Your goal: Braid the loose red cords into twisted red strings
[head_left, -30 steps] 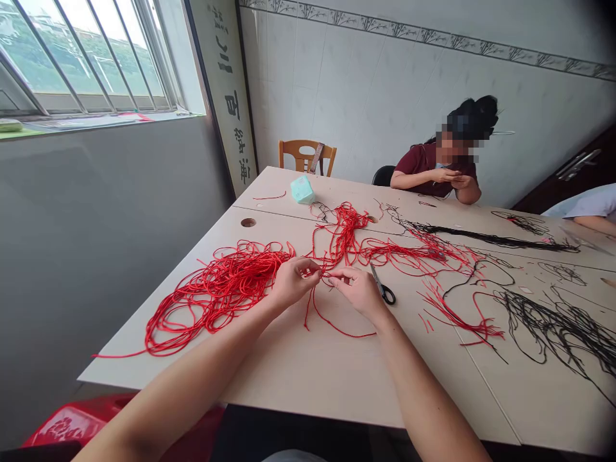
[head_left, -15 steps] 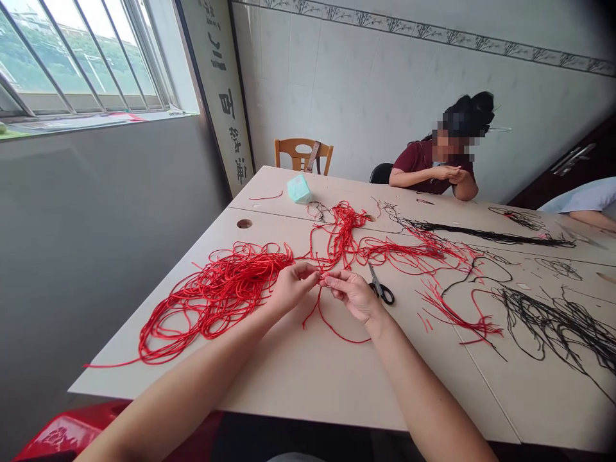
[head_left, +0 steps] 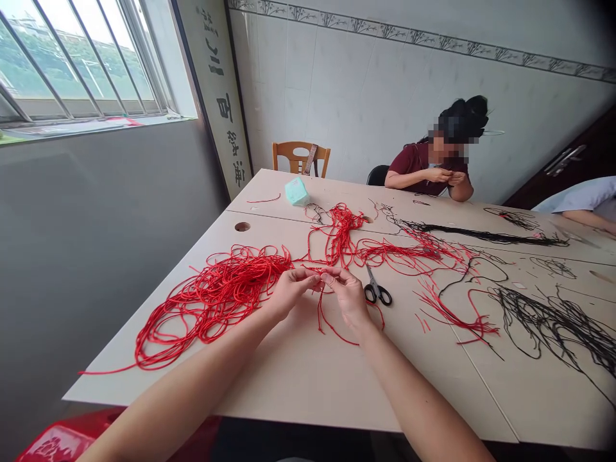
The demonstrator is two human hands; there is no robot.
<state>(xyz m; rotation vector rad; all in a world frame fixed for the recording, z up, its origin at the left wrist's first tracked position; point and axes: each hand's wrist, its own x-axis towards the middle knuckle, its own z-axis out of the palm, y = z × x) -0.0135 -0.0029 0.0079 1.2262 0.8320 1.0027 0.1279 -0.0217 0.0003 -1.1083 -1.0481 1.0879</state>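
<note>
My left hand and my right hand meet above the beige table, fingertips pinching a thin red cord whose loose ends hang below them. Just left of my left hand lies a large tangled heap of red cord. A second red bundle lies farther up the table. Black-handled scissors rest on the table just right of my right hand, with their blades pointing away from me.
Black cords and more red strands spread across the right side. A person in a maroon top works at the far side, another person's arm is at far right, and a mint-green box stands near a wooden chair.
My hands have drawn closer together and risen slightly, with my right hand turned more upright. The cord between them hangs in a shorter loop. The whole view has shifted slightly.
</note>
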